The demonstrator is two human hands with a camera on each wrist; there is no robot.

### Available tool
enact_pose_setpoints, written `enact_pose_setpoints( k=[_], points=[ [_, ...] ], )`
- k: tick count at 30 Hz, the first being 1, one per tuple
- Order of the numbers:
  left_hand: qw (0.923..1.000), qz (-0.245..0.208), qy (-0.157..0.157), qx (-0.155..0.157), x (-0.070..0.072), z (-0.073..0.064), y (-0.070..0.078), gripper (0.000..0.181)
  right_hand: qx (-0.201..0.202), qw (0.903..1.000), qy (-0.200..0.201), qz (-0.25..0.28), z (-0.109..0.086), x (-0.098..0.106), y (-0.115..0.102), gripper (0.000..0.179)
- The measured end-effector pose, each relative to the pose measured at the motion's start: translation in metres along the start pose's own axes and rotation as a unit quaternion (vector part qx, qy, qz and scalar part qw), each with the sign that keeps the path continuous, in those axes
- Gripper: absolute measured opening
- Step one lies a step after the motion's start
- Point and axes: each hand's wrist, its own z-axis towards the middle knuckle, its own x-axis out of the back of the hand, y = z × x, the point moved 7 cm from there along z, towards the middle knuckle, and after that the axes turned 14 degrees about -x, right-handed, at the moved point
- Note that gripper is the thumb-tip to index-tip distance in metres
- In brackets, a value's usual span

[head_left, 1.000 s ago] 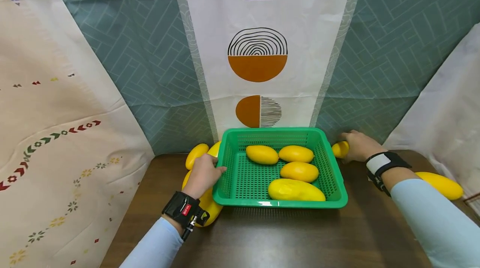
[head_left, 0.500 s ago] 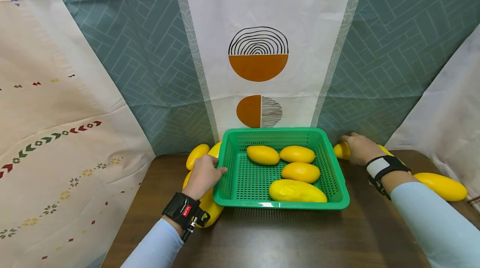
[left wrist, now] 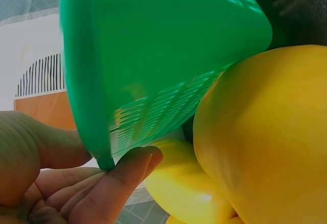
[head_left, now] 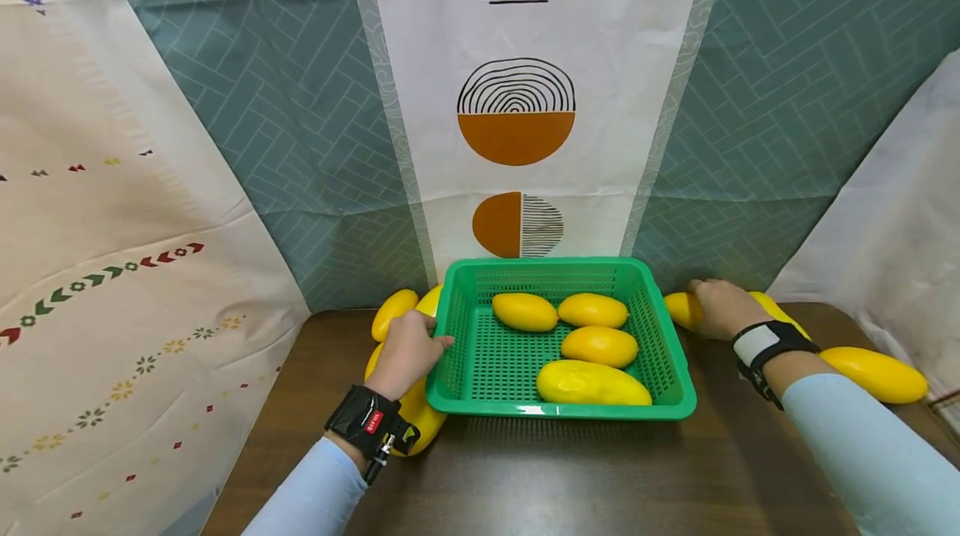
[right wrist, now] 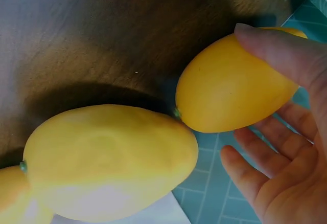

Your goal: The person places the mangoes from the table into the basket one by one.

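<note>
My left hand (head_left: 408, 353) pinches the left rim of a green plastic basket (head_left: 495, 409) between thumb and fingers. Several yellow mangoes lie inside, among them a long, dented one (head_left: 592, 383) at the front and a smaller one (head_left: 525, 312) at the back left. Just right of the basket, my right hand (head_left: 723, 309) holds a small mango (right wrist: 230, 83), thumb on one side and fingers on the other. A larger pale-yellow mango (right wrist: 110, 157) lies end to end with it. In the left wrist view, a big yellow fruit (left wrist: 271, 132) lies beside the basket wall.
More yellow fruits, including a small one (head_left: 393, 313), crowd the basket's left side, partly behind my hand. Another mango (head_left: 876, 373) lies at the far right by my forearm. Patterned cloth (head_left: 315, 144) hangs behind the dark wooden table (head_left: 555, 486).
My right hand has come slightly nearer to me, and the small mango shows more of its length. A fruit beyond my right wrist has come into sight. The left hand stays on the rim.
</note>
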Motion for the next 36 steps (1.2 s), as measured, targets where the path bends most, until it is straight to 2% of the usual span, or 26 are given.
enact_pose_setpoints(
  k=[7,12,15,18,22,30,36],
  points=[
    [1.0,-0.003,0.004,-0.002,0.001,-0.001,0.001,0.04,-0.029,0.9983,-0.024,0.046,-0.003,0.004,0.005,0.061],
    [0.9999,0.007,0.006,-0.008,0.0,-0.001,0.0,0.041,-0.038,0.997,-0.009,0.066,-0.006,0.015,0.008,0.067],
    [0.9999,0.005,0.008,-0.009,0.0,-0.001,0.0,0.044,-0.043,0.9969,0.006,0.065,-0.008,0.029,0.007,0.07],
    [0.9999,0.007,0.006,-0.006,0.0,0.0,0.0,0.038,-0.047,0.9969,0.024,0.057,-0.009,0.045,0.004,0.073],
    [0.9998,0.019,0.002,-0.004,0.002,0.001,0.0,0.029,-0.045,0.9962,0.05,0.054,-0.01,0.067,-0.004,0.069],
    [0.9996,0.028,-0.003,-0.006,0.002,0.003,0.0,0.036,-0.037,0.9898,0.118,0.069,-0.015,0.111,-0.029,0.056],
    [0.9996,0.028,-0.004,-0.003,0.002,0.002,0.0,0.042,-0.009,0.9876,0.141,0.069,-0.015,0.126,-0.062,0.058]
  ],
)
